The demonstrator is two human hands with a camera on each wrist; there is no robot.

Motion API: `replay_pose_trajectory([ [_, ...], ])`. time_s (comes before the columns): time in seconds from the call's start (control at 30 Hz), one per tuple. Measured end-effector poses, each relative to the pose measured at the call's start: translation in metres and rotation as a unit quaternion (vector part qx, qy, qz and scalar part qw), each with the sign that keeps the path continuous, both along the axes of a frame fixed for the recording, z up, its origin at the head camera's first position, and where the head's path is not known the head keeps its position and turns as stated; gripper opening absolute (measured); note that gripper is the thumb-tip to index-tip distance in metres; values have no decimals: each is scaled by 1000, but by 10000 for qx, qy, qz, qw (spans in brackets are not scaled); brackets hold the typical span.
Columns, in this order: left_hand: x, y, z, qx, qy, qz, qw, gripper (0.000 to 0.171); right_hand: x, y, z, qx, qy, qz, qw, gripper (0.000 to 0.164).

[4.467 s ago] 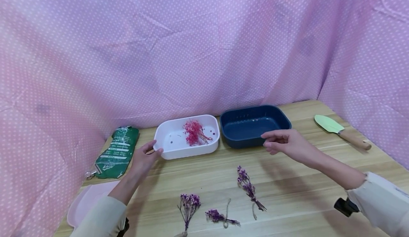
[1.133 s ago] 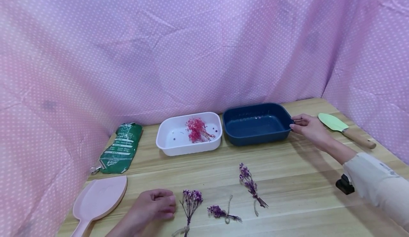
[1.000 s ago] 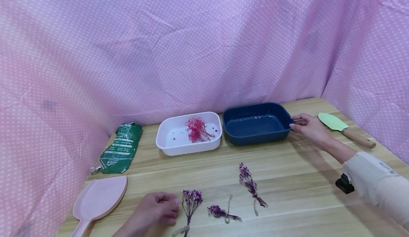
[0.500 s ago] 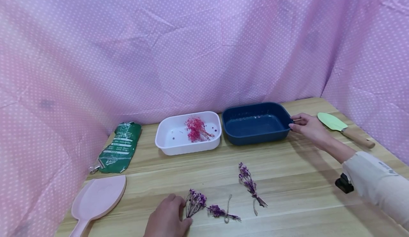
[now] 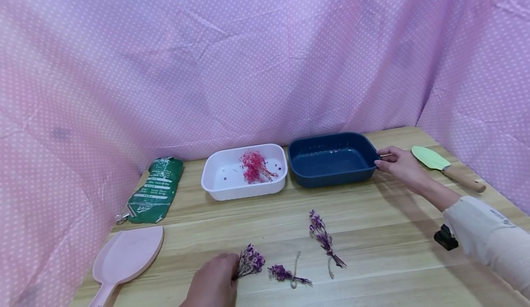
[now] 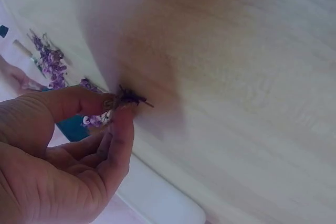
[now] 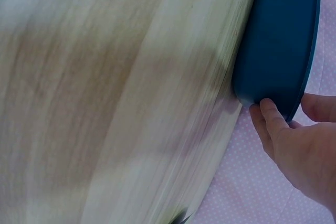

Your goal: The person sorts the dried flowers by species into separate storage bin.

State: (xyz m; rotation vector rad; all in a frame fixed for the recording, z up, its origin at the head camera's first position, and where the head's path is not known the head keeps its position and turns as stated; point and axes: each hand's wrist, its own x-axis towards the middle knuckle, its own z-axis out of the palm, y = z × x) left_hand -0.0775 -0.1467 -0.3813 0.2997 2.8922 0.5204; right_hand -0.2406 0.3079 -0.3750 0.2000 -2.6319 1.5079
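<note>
My left hand [image 5: 213,281] pinches a small bunch of purple dried flowers [image 5: 250,261] by its tied stems, between thumb and fingers. In the left wrist view the stem ends [image 6: 134,98] poke out past the fingertips. My right hand [image 5: 403,169] holds the right end of a dark blue plastic box [image 5: 335,178]. In the right wrist view the fingers lie against the box's outer wall [image 7: 278,40], with the thumb by the rim. Two more purple bunches lie on the table: a short one [image 5: 281,273] tied with twine, and a longer one [image 5: 320,233].
A white box [image 5: 219,196] holding red dried flowers [image 5: 254,166] stands left of the blue one. Farther left are a green packet [image 5: 155,192] and a pink paddle-shaped item [image 5: 128,256]. A green trowel [image 5: 430,157] lies right. Dotted cloth [image 5: 265,67] surrounds the wooden table [image 5: 372,261].
My left hand has left the white box, come down to the near flower bunch and taken its stems, tilting the bunch. My right hand has moved to the blue box's right end and stayed there.
</note>
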Motion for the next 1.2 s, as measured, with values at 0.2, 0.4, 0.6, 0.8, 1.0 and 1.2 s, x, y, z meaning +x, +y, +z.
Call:
replay_pose_trajectory([
  [0.2, -1, 0, 1, -43, 35, 19, 10000, 24, 0, 0, -2, 21, -42, -8, 10000, 41],
  [0.4, -10, -5, 16, 1145, -519, 547, 9906, 44, 0, 0, -1, 4, -57, -22, 10000, 41],
  [0.6, -29, -11, 31, 2521, -573, 449, 9650, 40, -2, -2, -2, -170, -84, -35, 9998, 41],
  [0.8, -45, -10, 39, 3403, -1406, 995, 9244, 42, -4, -1, -3, -222, -111, -53, 9997, 41],
  [1.0, -59, -2, 44, 3937, -1632, 1119, 8977, 42, -3, -1, -3, -258, -111, -50, 9996, 41],
  [1.2, -74, 8, 50, 4279, -1916, 1074, 8767, 42, -3, -1, -2, -309, -124, -49, 9994, 41],
])
